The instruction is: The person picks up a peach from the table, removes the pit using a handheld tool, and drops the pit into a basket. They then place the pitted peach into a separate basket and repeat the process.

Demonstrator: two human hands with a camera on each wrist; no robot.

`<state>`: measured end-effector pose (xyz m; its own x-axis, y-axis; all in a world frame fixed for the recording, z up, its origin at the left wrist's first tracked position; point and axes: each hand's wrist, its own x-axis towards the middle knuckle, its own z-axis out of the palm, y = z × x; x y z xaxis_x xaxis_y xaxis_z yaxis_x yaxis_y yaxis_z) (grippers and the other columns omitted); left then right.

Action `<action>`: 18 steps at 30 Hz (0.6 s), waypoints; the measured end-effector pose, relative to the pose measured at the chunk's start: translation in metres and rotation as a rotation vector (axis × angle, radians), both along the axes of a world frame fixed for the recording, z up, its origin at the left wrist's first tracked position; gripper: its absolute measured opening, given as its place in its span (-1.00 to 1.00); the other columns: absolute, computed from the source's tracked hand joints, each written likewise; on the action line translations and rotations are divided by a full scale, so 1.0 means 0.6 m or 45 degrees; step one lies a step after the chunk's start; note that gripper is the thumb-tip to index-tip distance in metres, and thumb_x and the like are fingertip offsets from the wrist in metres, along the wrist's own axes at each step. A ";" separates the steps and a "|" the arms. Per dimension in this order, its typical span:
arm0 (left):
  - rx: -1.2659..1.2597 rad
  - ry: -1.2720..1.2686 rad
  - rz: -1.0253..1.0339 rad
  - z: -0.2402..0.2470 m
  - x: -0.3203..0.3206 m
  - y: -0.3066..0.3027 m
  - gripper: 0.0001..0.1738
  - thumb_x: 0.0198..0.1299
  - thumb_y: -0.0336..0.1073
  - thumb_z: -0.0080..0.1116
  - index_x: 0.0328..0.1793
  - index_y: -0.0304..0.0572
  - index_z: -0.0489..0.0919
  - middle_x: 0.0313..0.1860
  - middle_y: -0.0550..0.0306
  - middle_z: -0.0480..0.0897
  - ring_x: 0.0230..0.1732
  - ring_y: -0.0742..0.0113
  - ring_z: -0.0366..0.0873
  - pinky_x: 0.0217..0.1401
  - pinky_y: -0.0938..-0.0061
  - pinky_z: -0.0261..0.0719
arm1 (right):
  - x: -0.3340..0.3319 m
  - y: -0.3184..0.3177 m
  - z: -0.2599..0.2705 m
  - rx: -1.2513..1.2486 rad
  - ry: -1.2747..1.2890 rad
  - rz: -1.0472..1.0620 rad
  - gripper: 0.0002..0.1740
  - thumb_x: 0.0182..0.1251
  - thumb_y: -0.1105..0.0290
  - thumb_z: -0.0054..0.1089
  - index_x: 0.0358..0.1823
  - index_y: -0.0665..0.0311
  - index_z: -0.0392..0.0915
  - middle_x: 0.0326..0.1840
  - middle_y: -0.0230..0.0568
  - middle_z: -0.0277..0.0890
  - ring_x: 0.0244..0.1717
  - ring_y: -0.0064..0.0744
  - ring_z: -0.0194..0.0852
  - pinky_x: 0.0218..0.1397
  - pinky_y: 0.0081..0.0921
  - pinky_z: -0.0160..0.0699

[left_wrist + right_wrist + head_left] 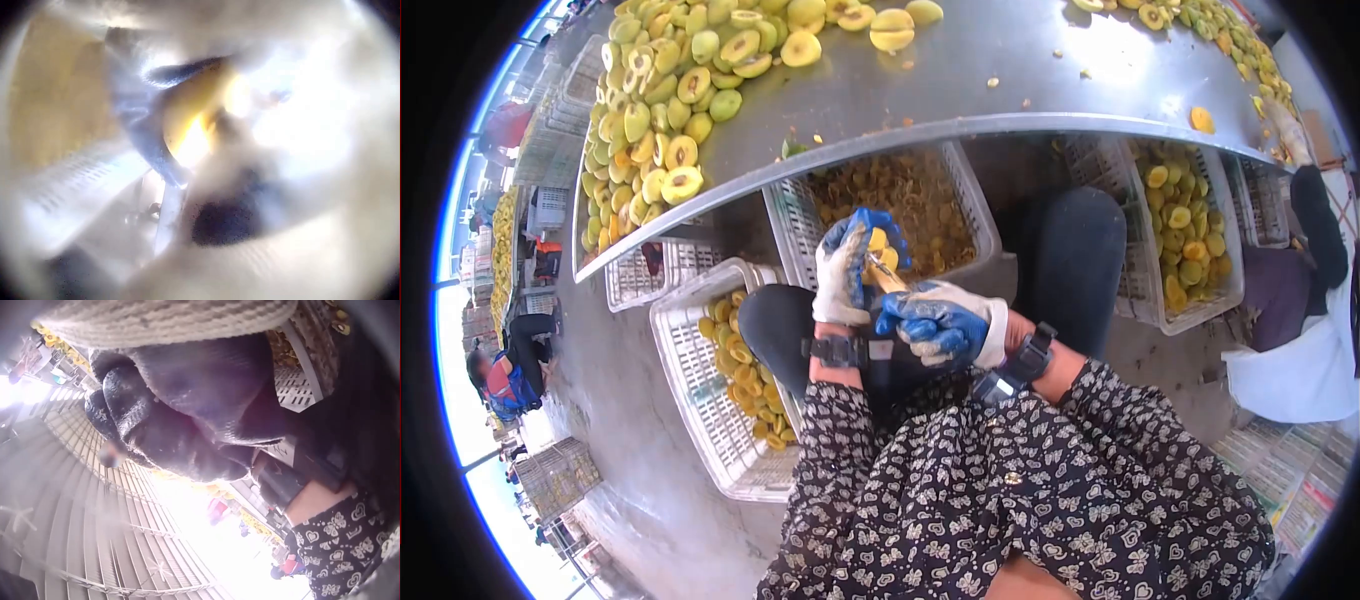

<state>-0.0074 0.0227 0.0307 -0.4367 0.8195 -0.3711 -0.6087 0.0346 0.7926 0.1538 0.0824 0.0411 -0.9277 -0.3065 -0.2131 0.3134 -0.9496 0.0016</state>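
Note:
In the head view my left hand (847, 268), in a white glove with blue coated fingers, holds a yellow stone fruit (880, 246). The same fruit (194, 134) shows blurred and overexposed between gloved fingers in the left wrist view. My right hand (945, 325), gloved alike, grips a small tool (887, 277) with a pale handle and metal end, its tip right at the fruit. From the right wrist, the curled fingers of that hand (187, 409) fill the upper middle and hide the tool. Both hands meet above the lap.
A metal table (960, 85) ahead bears a heap of halved stone fruit (665, 95). Below its edge stand a crate (980, 215) of brownish scraps and a crate (1145, 240) of fruit halves. Another white crate (690, 385) of fruit halves is beside the left knee (772, 325).

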 end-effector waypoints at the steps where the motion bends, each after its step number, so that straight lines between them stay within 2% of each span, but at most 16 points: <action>1: -0.012 -0.022 -0.109 -0.002 -0.009 0.001 -0.65 0.20 -0.14 0.16 -0.11 -0.33 0.53 -0.32 0.01 0.60 -0.37 0.20 0.59 -0.33 0.33 0.63 | 0.000 0.005 0.000 -0.021 -0.057 0.015 -0.76 0.43 0.25 -0.12 -0.22 0.27 0.44 -0.70 -0.63 0.22 -0.77 -0.74 0.14 -0.71 -0.73 0.09; 2: -0.005 0.004 -0.167 -0.003 -0.012 0.001 -0.64 0.19 -0.14 0.17 -0.11 -0.33 0.53 -0.35 0.00 0.60 -0.40 0.22 0.59 -0.35 0.36 0.63 | 0.000 0.009 0.004 -0.034 -0.109 0.031 -0.74 0.44 0.24 -0.13 -0.20 0.28 0.44 -0.70 -0.64 0.22 -0.77 -0.74 0.14 -0.71 -0.73 0.08; 3: -0.028 0.026 -0.154 -0.001 -0.010 0.000 -0.65 0.18 -0.14 0.18 -0.11 -0.33 0.53 -0.35 0.00 0.60 -0.41 0.23 0.59 -0.36 0.36 0.63 | 0.006 0.011 0.015 -0.260 -0.064 0.018 -0.70 0.46 0.20 -0.18 -0.16 0.27 0.44 -0.70 -0.66 0.20 -0.77 -0.73 0.13 -0.71 -0.72 0.07; 4: -0.047 0.052 -0.139 0.004 -0.008 0.002 -0.65 0.17 -0.14 0.19 -0.11 -0.32 0.53 -0.35 0.00 0.60 -0.42 0.23 0.58 -0.37 0.36 0.62 | 0.004 0.004 0.006 -0.260 -0.064 0.018 -0.70 0.46 0.20 -0.18 -0.16 0.27 0.44 -0.70 -0.66 0.20 -0.77 -0.73 0.13 -0.71 -0.72 0.07; 5: -0.044 0.055 -0.138 0.002 -0.008 0.004 -0.65 0.17 -0.14 0.19 -0.11 -0.32 0.53 -0.35 0.00 0.60 -0.42 0.23 0.58 -0.37 0.36 0.62 | -0.001 -0.006 -0.008 -0.404 0.004 -0.014 -0.68 0.46 0.18 -0.19 -0.14 0.27 0.44 -0.71 -0.67 0.19 -0.78 -0.73 0.13 -0.71 -0.71 0.07; 7: -0.108 0.055 0.022 -0.011 -0.008 0.005 -0.65 0.18 -0.14 0.18 -0.11 -0.31 0.53 -0.35 0.03 0.61 -0.44 0.23 0.58 -0.39 0.36 0.62 | -0.007 -0.010 -0.020 -0.609 0.068 -0.072 -0.64 0.47 0.15 -0.21 -0.11 0.30 0.43 -0.71 -0.68 0.19 -0.79 -0.72 0.12 -0.72 -0.66 0.09; 8: -0.118 0.051 0.011 -0.023 -0.009 0.003 -0.65 0.18 -0.14 0.18 -0.11 -0.31 0.53 -0.35 0.03 0.61 -0.44 0.23 0.58 -0.39 0.36 0.62 | -0.005 -0.018 -0.019 -0.619 0.065 -0.083 -0.64 0.47 0.15 -0.21 -0.11 0.30 0.43 -0.71 -0.68 0.19 -0.79 -0.72 0.12 -0.72 -0.66 0.09; 10: 0.017 -0.135 0.401 -0.055 -0.025 0.015 -0.66 0.19 -0.12 0.16 -0.09 -0.27 0.53 -0.30 0.05 0.61 -0.38 0.21 0.58 -0.36 0.34 0.61 | 0.000 -0.014 -0.011 -0.522 0.208 -0.184 -0.61 0.49 0.20 -0.27 -0.03 0.41 0.38 -0.73 -0.59 0.17 -0.88 -0.75 0.00 -0.79 -0.70 0.02; 11: 0.160 -0.116 0.439 -0.060 -0.038 0.017 -0.67 0.21 -0.12 0.13 -0.08 -0.22 0.53 -0.23 0.05 0.61 -0.28 0.19 0.58 -0.31 0.29 0.62 | 0.006 0.000 0.027 -0.304 -0.021 -0.192 -0.60 0.49 0.19 -0.26 -0.06 0.43 0.40 -0.75 -0.56 0.15 -0.91 -0.72 -0.02 -0.80 -0.70 0.03; 12: 0.181 -0.115 0.651 -0.065 -0.045 0.017 -0.75 0.17 -0.26 0.17 -0.13 -0.29 0.55 -0.31 0.03 0.61 -0.35 0.17 0.60 -0.33 0.23 0.65 | 0.005 0.014 0.026 -0.298 -0.014 -0.195 -0.60 0.49 0.19 -0.26 -0.06 0.43 0.40 -0.75 -0.56 0.15 -0.91 -0.72 -0.02 -0.80 -0.70 0.03; 14: 0.172 0.097 0.504 -0.017 -0.052 -0.002 -0.71 0.22 -0.19 0.12 -0.11 -0.30 0.54 -0.29 0.03 0.61 -0.30 0.18 0.59 -0.28 0.24 0.65 | -0.002 0.045 0.025 0.291 -0.143 -0.277 -0.64 0.46 0.21 -0.17 -0.11 0.41 0.42 -0.75 -0.54 0.16 -0.91 -0.72 -0.03 -0.80 -0.69 0.04; 15: 0.205 0.161 0.476 0.010 -0.060 -0.014 -0.68 0.25 -0.16 0.07 -0.06 -0.28 0.53 -0.22 0.02 0.60 -0.24 0.17 0.58 -0.18 0.22 0.63 | -0.007 0.054 0.020 0.579 -0.184 -0.312 -0.67 0.40 0.19 -0.03 -0.14 0.37 0.44 -0.74 -0.52 0.21 -0.86 -0.66 0.09 -0.77 -0.64 0.14; 16: 0.232 0.224 0.447 0.032 -0.071 -0.031 -0.64 0.28 -0.13 0.01 0.00 -0.27 0.51 -0.14 0.02 0.60 -0.18 0.15 0.58 -0.08 0.20 0.60 | -0.015 0.058 0.018 0.580 -0.176 -0.323 -0.67 0.40 0.19 -0.03 -0.14 0.37 0.44 -0.74 -0.52 0.21 -0.86 -0.66 0.09 -0.77 -0.64 0.14; 18: 0.189 0.259 0.570 0.072 -0.095 -0.071 -0.58 0.30 -0.08 -0.02 0.08 -0.28 0.47 -0.09 -0.02 0.59 -0.09 0.09 0.57 -0.01 0.18 0.58 | -0.034 0.065 0.016 1.689 -0.672 -0.085 -0.67 0.34 0.19 0.02 -0.19 0.38 0.45 -0.62 -0.28 0.40 -0.73 -0.46 0.34 -0.62 -0.47 0.40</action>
<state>-0.0643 -0.0201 0.0739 -0.8082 0.5730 -0.1359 -0.3711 -0.3165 0.8730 0.1336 0.1214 0.0506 -0.6553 0.4297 -0.6213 0.5113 -0.3532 -0.7835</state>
